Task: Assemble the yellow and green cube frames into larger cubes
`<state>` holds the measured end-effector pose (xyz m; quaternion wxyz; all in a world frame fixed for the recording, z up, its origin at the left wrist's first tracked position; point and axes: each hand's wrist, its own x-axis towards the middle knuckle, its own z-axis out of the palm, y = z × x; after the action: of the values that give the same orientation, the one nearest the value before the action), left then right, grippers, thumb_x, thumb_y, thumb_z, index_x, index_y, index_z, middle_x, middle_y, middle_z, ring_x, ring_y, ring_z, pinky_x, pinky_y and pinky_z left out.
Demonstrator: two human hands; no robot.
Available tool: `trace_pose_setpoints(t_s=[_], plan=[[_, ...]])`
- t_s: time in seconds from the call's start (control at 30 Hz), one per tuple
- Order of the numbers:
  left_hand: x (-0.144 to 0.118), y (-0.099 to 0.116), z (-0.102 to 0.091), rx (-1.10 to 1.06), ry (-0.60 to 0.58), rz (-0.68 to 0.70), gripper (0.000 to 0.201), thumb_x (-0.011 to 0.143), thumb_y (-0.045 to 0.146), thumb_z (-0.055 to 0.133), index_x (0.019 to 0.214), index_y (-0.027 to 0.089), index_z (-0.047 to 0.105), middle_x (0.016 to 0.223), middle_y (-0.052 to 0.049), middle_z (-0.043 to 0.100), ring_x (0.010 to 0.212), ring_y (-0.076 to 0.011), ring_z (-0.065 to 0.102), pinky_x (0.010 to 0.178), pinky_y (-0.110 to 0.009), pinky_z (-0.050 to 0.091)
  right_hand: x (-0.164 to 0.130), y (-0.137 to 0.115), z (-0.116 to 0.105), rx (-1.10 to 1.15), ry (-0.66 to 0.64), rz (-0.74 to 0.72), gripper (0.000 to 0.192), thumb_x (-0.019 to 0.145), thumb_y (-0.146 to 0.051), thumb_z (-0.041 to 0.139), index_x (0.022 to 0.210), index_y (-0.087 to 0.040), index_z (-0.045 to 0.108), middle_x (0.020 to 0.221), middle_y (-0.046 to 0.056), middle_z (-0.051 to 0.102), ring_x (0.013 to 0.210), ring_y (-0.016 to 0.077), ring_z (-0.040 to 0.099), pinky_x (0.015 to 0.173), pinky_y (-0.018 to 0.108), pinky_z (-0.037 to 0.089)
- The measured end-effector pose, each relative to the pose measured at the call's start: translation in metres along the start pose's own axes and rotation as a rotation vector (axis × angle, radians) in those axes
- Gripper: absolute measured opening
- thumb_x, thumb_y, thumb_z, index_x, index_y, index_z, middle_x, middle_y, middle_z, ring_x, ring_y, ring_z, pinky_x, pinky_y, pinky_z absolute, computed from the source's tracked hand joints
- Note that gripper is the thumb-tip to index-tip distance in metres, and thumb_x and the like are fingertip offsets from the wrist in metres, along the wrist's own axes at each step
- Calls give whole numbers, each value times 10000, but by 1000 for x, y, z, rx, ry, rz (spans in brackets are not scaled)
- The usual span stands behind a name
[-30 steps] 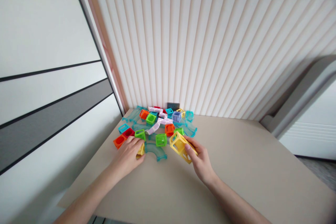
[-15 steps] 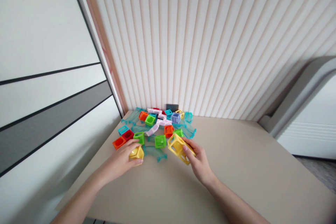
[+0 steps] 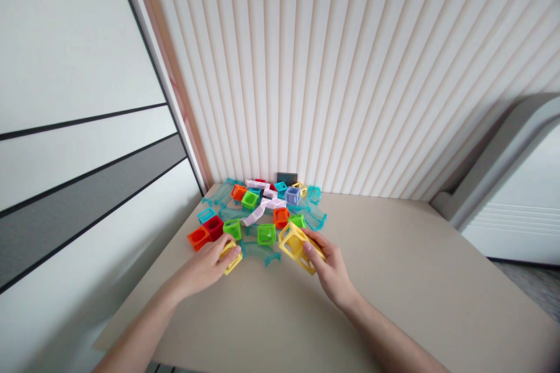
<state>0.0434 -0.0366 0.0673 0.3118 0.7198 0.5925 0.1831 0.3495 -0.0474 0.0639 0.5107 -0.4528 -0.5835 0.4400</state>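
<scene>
Two pieces are in your grasp in the head view: your left hand [image 3: 210, 265] pinches a small yellow open-framed plastic cube [image 3: 233, 265], your right hand [image 3: 329, 265] clasps a longer yellow open-framed plastic block [image 3: 295, 246], both over the smooth beige table [image 3: 415, 262]. You seem to be handling one per hand; moving either inward calls for clearing the curved translucent teal plastic track [image 3: 259, 253] (it lies between your hands).

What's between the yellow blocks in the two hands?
In the head view, a translucent teal curved track piece lies between them, with a green cube-shaped block just beyond it.
</scene>
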Motion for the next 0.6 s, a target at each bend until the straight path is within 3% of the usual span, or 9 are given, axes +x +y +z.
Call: trace_pose_setpoints(t_s=[0.1,0.3,0.5,0.6], plan=[[4,-1,2,-47,24,-2,411,977,583,384,954,232,597,951,-48,717,960,-233,685,843,-314,478,-1,2,1,15,-11,3,529,880,-622,636,1152,-178,730,1058,87,753,898,236,691,766,307,574],[8,2,4,-165,56,-9,379,929,580,491,931,214,591,842,-10,686,806,-211,672,705,-282,488,-1,4,1,1,-18,19,548,875,-638,632,1159,-179,723,1070,90,751,910,242,689,772,313,575],[7,2,14,-138,117,67,375,837,457,650,1101,218,537,948,-17,662,814,-199,649,711,-289,496,-1,4,1,-9,-27,8,523,888,-617,630,1170,-187,721,1102,93,750,929,248,692,785,321,576],[7,4,18,-18,117,127,341,811,365,665,1097,228,541,999,-37,663,854,-213,652,746,-306,498,-1,5,0,-25,-34,9,522,894,-612,624,1179,-185,716,1100,94,747,934,250,690,788,324,573]])
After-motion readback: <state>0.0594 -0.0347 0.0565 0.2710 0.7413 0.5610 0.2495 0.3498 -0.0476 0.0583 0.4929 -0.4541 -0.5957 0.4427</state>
